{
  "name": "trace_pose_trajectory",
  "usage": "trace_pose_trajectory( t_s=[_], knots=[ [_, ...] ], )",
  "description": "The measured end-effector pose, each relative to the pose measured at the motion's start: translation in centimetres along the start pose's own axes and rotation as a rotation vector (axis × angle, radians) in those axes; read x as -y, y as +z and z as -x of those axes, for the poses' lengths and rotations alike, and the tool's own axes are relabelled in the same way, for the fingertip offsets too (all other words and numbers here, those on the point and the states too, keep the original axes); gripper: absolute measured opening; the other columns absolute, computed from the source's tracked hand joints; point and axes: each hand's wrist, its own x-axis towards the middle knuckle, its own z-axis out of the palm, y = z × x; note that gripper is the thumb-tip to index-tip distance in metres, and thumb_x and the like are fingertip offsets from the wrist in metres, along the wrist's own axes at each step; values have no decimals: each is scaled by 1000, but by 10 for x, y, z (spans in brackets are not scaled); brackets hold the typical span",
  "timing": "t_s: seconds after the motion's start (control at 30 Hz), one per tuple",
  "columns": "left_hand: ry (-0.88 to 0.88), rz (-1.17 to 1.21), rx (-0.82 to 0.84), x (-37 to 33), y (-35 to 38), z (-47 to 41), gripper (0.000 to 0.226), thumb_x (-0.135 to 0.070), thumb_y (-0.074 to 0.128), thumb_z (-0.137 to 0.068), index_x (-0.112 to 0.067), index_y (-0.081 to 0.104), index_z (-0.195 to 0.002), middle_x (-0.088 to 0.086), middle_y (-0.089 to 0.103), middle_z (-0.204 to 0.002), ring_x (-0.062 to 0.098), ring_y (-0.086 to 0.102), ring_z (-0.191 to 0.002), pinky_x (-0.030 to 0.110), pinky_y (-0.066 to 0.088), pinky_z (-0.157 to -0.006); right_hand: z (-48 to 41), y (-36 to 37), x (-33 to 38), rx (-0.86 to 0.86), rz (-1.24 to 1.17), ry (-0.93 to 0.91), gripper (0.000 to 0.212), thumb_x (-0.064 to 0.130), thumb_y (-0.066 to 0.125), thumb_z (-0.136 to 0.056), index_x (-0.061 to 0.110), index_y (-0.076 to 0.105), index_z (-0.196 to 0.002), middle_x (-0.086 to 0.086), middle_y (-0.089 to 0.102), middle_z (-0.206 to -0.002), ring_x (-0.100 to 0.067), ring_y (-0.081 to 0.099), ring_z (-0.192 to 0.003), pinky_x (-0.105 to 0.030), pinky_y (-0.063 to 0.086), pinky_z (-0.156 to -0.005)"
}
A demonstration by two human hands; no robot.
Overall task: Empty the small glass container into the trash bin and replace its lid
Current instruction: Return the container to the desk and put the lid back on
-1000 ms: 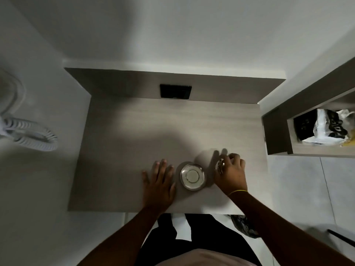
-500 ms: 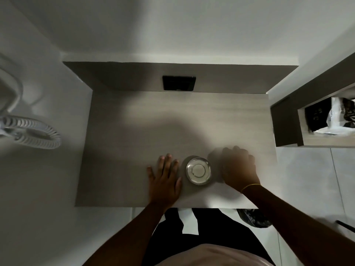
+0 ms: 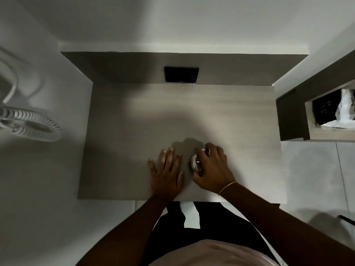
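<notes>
A small round glass container (image 3: pixel 195 163) sits on the wooden table (image 3: pixel 134 131) near its front edge. My right hand (image 3: pixel 213 169) is clasped over it from the right, fingers curled around its top, so only the left part of the glass shows. Whether the lid is on it is hidden by the hand. Just left of the container, my left hand (image 3: pixel 166 173) lies flat on the table with fingers spread, holding nothing. No trash bin shows in this view.
A black wall panel (image 3: pixel 181 74) sits behind the table's back edge. To the right is an open shelf (image 3: pixel 292 116) holding a black and white bag (image 3: pixel 343 110). A white coiled cord (image 3: pixel 32 125) hangs at the left. Walls close in on both sides.
My right hand has moved left from beside the container onto it and closed around it. The left hand has stayed flat on the table.
</notes>
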Motion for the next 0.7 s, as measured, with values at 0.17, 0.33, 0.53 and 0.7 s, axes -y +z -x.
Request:
trace_pose_trajectory(
  t_s=[0.17, 0.33, 0.53, 0.7],
  knots=[
    [3, 6, 10, 0, 1, 0, 69, -51, 48, -106, -20, 38, -167, 12, 21, -180, 36, 17, -167, 78, 17, -124, -3, 12, 5, 63, 67, -29, 85, 54, 66, -67, 23, 56, -146, -18, 51, -145, -45, 49, -129, -52, 53, -100],
    [-10, 10, 14, -2, -1, 1, 67, -52, 51, -106, -19, 42, -164, 12, 21, -180, 36, 14, -168, 78, 14, -124, 1, 18, -3, 60, 113, -68, 86, 55, 65, -68, 24, 55, -147, -14, 50, -146, -42, 53, -125, -50, 55, -97],
    [-11, -19, 30, -1, -4, 0, 67, -52, 49, -107, -19, 41, -164, 12, 20, -181, 35, 13, -168, 78, 15, -124, 1, 20, -6, 76, 133, -99, 87, 53, 65, -73, 25, 49, -154, -12, 45, -152, -39, 51, -132, -50, 53, -99],
    [-16, -23, 73, -2, -7, 0, 69, -51, 53, -106, -18, 40, -166, 12, 21, -180, 36, 17, -167, 78, 16, -124, -3, 23, -2, 127, 200, -128, 84, 52, 61, -76, 25, 48, -154, -13, 43, -155, -40, 48, -136, -51, 51, -100]
  ],
)
